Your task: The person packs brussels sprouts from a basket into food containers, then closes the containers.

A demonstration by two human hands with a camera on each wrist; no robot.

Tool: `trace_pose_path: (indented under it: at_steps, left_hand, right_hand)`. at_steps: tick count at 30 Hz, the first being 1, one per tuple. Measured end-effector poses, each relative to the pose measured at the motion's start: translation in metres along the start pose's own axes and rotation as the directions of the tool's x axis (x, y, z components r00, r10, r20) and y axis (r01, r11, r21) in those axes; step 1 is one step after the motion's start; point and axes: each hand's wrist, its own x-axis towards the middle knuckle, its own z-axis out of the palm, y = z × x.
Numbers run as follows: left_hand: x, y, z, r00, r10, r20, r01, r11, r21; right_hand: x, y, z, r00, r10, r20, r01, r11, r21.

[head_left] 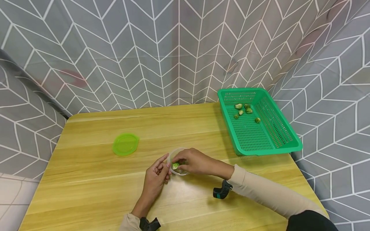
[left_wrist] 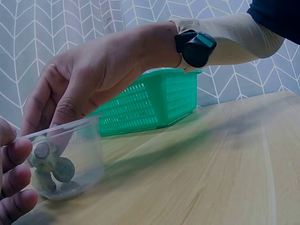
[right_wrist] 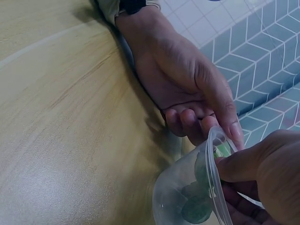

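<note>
Clear tub (left_wrist: 89, 161) between both hands (head_left: 156, 177) (head_left: 198, 162)

Right hand (head_left: 195, 162) blocks cup (left_wrist: 89, 161); room between lid (head_left: 125, 144), basket (head_left: 270, 151).

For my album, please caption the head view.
Left grip on a clear cup, right grip inside with a sprout; more sprouts in a green basket.

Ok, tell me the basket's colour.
The basket is green, showing best in the head view.
</note>
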Motion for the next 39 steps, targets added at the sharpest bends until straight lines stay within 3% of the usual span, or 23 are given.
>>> trace_pose_path:
  at_steps: [27,39]
  left_hand:
    - [0.0008,-0.0003,0.0001,1.0,-0.005,-0.004,0.005,1.0,-0.002]
    - [0.0006,-0.0006,0.0,1.0,-0.012,-0.014,0.012,1.0,0.025]
  right_hand:
    - [0.003,-0.0067,0.0051,0.998,-0.063,0.01,0.064,0.984,-0.168]
    - [0.0016,-0.0044,0.0038,0.997,-0.071,-0.012,0.069,0.991,-0.114]
